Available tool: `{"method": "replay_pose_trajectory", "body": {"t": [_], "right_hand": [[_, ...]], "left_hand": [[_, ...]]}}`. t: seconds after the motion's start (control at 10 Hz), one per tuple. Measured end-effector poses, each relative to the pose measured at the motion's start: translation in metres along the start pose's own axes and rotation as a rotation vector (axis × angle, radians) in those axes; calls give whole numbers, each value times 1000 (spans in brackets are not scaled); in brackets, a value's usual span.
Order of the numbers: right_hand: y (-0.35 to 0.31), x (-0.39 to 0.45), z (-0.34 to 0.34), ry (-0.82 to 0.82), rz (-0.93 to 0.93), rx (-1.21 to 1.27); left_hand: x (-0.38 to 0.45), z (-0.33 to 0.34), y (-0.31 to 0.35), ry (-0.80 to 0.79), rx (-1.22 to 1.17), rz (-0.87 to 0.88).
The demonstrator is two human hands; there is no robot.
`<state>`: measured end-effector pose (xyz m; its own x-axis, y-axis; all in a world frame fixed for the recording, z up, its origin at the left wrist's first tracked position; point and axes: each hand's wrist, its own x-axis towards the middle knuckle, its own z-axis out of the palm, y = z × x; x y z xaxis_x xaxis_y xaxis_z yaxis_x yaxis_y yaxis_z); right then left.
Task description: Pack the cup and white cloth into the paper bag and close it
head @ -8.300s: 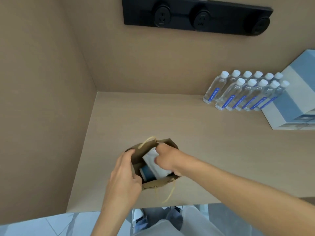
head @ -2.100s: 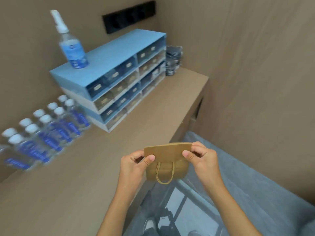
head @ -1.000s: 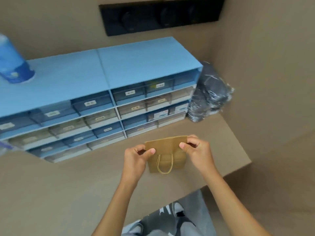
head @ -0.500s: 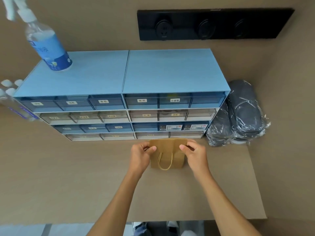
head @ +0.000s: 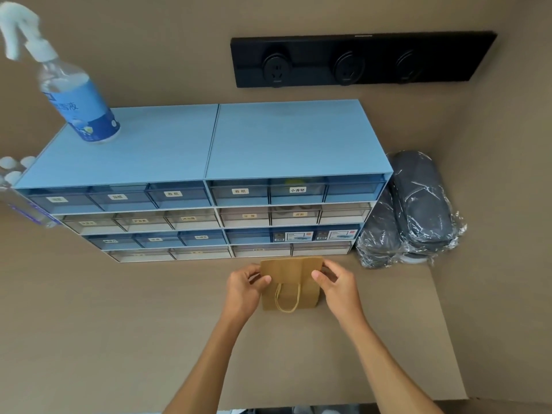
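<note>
A small brown paper bag (head: pixel 291 282) stands on the tan counter just in front of the blue drawer unit, its top folded over and its twine handle hanging down the near face. My left hand (head: pixel 243 289) pinches the bag's top left corner. On the other side my right hand (head: pixel 339 286) pinches the top right corner. The cup and the white cloth are out of sight.
A blue drawer cabinet (head: pixel 209 186) fills the back of the counter (head: pixel 119 339), with a spray bottle (head: pixel 74 97) on top. Plastic-wrapped dark bundles (head: pixel 415 210) sit to its right, water bottles (head: pixel 18 189) at the far left. A black socket strip (head: pixel 358 59) hangs on the wall.
Earlier my hands were inside the open bag by the water bottles. Both hands have since carried the bag, its top folded over, to the right end of the counter and lowered it there.
</note>
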<state>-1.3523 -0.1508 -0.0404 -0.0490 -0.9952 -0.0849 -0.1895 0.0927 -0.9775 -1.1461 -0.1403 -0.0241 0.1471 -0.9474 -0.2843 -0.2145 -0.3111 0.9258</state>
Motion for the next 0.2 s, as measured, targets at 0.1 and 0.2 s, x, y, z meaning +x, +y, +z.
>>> {"method": "replay_pose_trajectory", "body": {"t": [0.1,0.2], "right_hand": [[-8,-2,-5,19,-17,7],[-29,-9,-15,84,-139,-66]], "left_hand": [[-8,-6,8,-44,-29,20],[-19,-15,19,96,79,211]]}}
